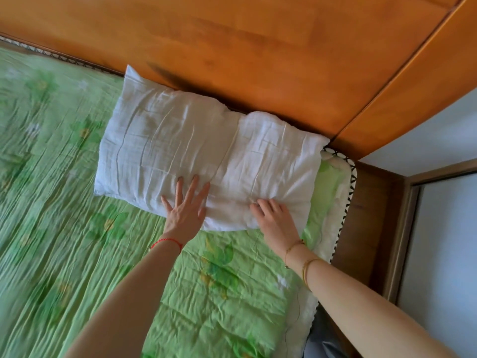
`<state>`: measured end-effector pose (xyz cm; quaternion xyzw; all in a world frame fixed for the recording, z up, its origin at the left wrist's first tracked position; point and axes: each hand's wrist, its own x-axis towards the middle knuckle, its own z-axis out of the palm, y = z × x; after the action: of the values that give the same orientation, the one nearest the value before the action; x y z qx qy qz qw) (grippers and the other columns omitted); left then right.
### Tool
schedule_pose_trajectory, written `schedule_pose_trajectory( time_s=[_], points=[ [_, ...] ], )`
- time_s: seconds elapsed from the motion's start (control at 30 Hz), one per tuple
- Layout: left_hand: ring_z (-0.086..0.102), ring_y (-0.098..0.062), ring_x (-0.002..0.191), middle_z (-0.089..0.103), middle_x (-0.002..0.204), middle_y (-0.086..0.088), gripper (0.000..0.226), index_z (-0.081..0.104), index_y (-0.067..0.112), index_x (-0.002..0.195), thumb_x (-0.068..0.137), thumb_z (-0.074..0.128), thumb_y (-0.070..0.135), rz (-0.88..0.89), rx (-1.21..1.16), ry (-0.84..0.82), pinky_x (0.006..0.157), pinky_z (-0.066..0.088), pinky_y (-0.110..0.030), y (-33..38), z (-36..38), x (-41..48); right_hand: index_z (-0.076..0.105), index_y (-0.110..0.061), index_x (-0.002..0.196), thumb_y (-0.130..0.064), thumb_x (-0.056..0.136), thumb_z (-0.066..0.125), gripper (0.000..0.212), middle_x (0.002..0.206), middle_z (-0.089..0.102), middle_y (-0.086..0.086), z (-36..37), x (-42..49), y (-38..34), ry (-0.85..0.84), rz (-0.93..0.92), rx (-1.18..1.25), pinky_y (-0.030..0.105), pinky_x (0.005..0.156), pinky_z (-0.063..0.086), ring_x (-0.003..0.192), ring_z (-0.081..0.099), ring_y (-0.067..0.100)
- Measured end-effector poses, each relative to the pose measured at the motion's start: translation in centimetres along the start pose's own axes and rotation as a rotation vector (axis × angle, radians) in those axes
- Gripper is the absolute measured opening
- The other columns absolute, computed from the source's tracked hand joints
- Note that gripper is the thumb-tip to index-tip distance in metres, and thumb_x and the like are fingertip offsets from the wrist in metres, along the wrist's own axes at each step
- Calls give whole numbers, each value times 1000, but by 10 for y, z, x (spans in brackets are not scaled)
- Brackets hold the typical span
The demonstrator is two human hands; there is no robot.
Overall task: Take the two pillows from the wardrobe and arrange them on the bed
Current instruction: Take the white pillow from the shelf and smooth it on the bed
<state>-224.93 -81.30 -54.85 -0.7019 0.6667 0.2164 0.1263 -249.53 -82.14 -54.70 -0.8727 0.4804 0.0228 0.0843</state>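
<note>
One white pillow (196, 151) lies flat on the green flowered bed cover (64, 202), its far long edge against the wooden headboard (258, 55). My left hand (184, 206) rests palm down on the pillow's near edge, fingers spread. My right hand (276, 219) lies on the near right part of the pillow with fingers curled, bunching the fabric under the fingertips. A second pillow is not in sight.
The bed's right edge with white padding and black stitched trim (346, 202) runs beside a dark wooden bed frame (366, 228). A pale wall and a framed door panel (438, 241) stand at the right. The green cover stretches away to the left.
</note>
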Motion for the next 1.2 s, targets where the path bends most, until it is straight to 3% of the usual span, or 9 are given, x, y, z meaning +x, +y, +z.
schedule_pose_trajectory(
  time_s=[0.17, 0.23, 0.3, 0.4, 0.57, 0.73, 0.93, 1.07, 1.2],
  points=[
    [-21, -29, 154, -19, 168, 4, 69, -4, 34, 160, 105, 38, 34, 23, 21, -71, 119, 1, -69, -2, 4, -10, 52, -11, 131, -27, 74, 63, 60, 138, 44, 10, 0, -23, 4, -421, -78, 59, 43, 104, 37, 127, 42, 31],
    [0, -31, 157, 7, 170, -3, 60, 24, 24, 158, 102, 47, 26, 11, -73, 23, 120, 5, -63, -2, 1, -13, 55, -14, 127, -43, 81, 50, 54, 134, 46, 7, -1, -20, -1, -326, 17, 173, 41, 101, 39, 124, 42, 28],
    [43, -38, 138, 51, 145, -13, 35, 60, 11, 130, 95, 57, 13, -29, -215, 228, 114, 35, -58, -5, -3, -16, 61, -13, 114, -39, 88, 49, 38, 117, 55, 5, -4, -9, -4, -60, 188, 332, 37, 89, 45, 109, 50, 25],
    [58, -34, 105, 64, 114, -11, 20, 66, 8, 110, 91, 60, 4, -93, -277, 382, 87, 48, -48, -15, -11, -17, 60, -9, 115, -24, 92, 55, 28, 113, 59, 9, -10, 11, 5, 159, 504, 445, 37, 84, 46, 105, 53, 28],
    [55, -32, 115, 61, 128, -8, 40, 58, 12, 130, 91, 61, 5, 50, -190, 436, 90, 49, -48, -17, -40, 7, 52, -4, 130, -19, 91, 62, 43, 130, 51, 19, -14, 40, 25, 231, 833, 452, 42, 85, 43, 111, 50, 37],
    [40, -30, 141, 48, 151, -6, 54, 47, 19, 148, 95, 56, 12, 292, -161, 329, 113, 35, -53, 29, -61, 55, 33, -3, 145, -32, 92, 62, 67, 144, 40, 21, -3, 56, 59, 177, 1105, 561, 45, 97, 41, 125, 44, 39],
    [-6, -25, 157, -3, 170, 5, 70, 1, 34, 160, 105, 43, 33, 433, 73, 95, 122, 4, -63, 96, -35, 97, 28, -4, 149, -27, 85, 69, 79, 142, 47, 19, 11, 61, 85, 204, 1023, 776, 50, 98, 45, 123, 50, 40],
    [-12, -25, 156, -11, 169, 8, 69, -3, 35, 160, 107, 40, 33, 382, 25, 33, 121, 4, -66, 110, -21, 103, 35, -4, 143, -8, 82, 67, 69, 137, 48, 19, 6, 63, 92, 245, 883, 781, 45, 99, 42, 119, 49, 36],
    [-2, -23, 157, -7, 170, 4, 68, 1, 33, 160, 106, 41, 31, 406, -36, 119, 124, 6, -59, 111, -18, 97, 36, -18, 139, 1, 78, 60, 69, 121, 49, 9, 1, 50, 86, 388, 773, 575, 38, 73, 50, 99, 53, 27]
  ],
)
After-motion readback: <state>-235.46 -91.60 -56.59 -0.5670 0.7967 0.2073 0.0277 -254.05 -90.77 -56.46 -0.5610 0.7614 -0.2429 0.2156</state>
